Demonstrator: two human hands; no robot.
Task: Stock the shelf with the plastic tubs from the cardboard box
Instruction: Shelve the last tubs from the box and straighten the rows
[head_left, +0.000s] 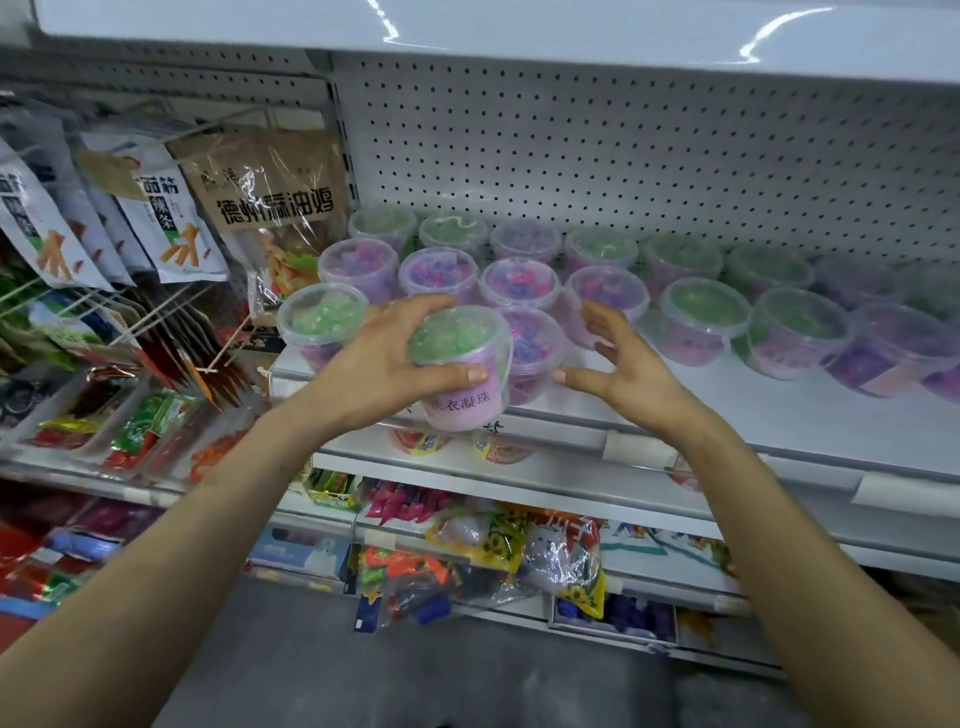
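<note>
My left hand (387, 358) grips a clear plastic tub (464, 374) with green beads and a purple label, held tilted just above the front edge of the white shelf (727, 395). My right hand (618, 358) hovers to the right of that tub with fingers spread, holding nothing. Several more tubs stand in rows on the shelf: a green one (322, 317) at the front left, a pink-and-blue one (535, 348) right behind the held tub, and others (706, 317) stretching to the right. The cardboard box is out of view.
A white pegboard (649, 166) backs the shelf, and an upper shelf (519, 26) overhangs it. Hanging snack bags (270, 208) crowd the left side. Lower shelves (493, 545) hold packaged snacks. Grey floor (415, 675) lies below.
</note>
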